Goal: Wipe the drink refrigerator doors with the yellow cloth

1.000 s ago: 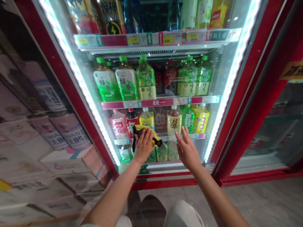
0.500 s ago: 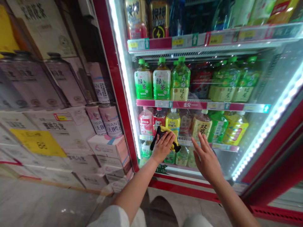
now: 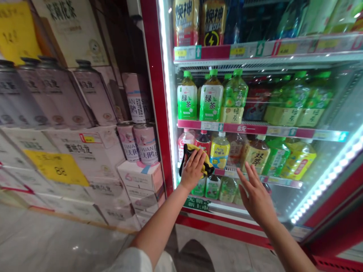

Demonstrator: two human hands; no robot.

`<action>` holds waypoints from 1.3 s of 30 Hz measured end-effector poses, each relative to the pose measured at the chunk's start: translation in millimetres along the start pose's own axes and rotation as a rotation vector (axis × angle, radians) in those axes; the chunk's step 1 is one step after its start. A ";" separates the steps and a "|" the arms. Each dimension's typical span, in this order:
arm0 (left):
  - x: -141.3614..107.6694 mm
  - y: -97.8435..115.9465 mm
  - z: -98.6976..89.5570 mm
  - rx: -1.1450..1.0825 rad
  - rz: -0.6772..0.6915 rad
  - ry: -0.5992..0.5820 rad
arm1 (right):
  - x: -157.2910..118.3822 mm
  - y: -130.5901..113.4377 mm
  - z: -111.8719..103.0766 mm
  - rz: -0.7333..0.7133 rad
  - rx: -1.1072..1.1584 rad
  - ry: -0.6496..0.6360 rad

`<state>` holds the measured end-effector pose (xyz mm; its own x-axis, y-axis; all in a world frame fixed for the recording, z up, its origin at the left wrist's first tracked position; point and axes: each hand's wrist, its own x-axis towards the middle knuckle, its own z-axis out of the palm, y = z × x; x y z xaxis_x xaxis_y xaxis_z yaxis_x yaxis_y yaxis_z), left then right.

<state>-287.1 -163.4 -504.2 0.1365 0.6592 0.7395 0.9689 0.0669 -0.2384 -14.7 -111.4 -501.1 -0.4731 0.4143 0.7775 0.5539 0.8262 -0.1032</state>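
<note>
My left hand (image 3: 193,170) presses a yellow and black cloth (image 3: 190,149) against the glass front of a lit drinks fridge. Its fingers lie over the cloth, which bunches out on both sides. Behind the cloth, a pink-labelled bottle and a red bottle (image 3: 203,140) are partly covered. Just right of it stands a yellow lemon drink bottle (image 3: 219,151). My right hand (image 3: 258,196) is empty, fingers spread, at the glass below a tan-labelled bottle (image 3: 256,153); whether it touches the glass I cannot tell.
Green tea bottles (image 3: 211,98) fill the shelf above. A red door frame (image 3: 159,94) edges the fridge on the left. Beside it are stacked pale boxes (image 3: 141,175), pink cans (image 3: 145,143) and tall bottles (image 3: 61,92). A yellow price sign (image 3: 58,168) hangs on the boxes.
My left hand has slid the cloth leftward across the glass, off the lemon drink bottle. My right hand stays open below the tan-labelled bottle. The view has turned slightly left.
</note>
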 end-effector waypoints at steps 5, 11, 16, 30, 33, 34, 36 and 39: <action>-19.5 -14.1 6.2 0.029 0.038 -0.023 | 10.4 -15.0 8.6 -0.003 -0.012 0.021; -30.9 -21.9 5.2 0.031 0.026 -0.082 | 13.4 -28.6 13.0 -0.015 -0.007 -0.001; -43.6 -19.6 9.8 0.057 -0.086 -0.036 | 12.5 -35.9 15.4 -0.009 0.033 0.002; -53.3 -46.9 0.9 0.058 -0.093 -0.063 | 31.8 -74.6 43.6 -0.058 0.021 -0.019; -50.6 -54.8 -3.4 0.060 -0.117 -0.041 | 31.8 -80.6 45.5 -0.030 -0.056 -0.066; -44.0 -56.2 -6.3 0.062 -0.147 -0.015 | 32.7 -82.0 45.9 -0.026 -0.073 -0.080; -32.5 -56.1 -11.2 0.057 -0.211 0.034 | 35.7 -84.4 46.9 -0.028 -0.084 -0.093; -44.0 -51.0 -9.3 0.038 -0.217 0.003 | 40.6 -88.2 49.0 -0.048 -0.075 -0.094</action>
<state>-340.6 -202.7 -518.7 -0.0736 0.6238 0.7781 0.9670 0.2354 -0.0972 -116.3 -148.7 -490.8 -0.5607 0.4121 0.7182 0.5768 0.8167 -0.0182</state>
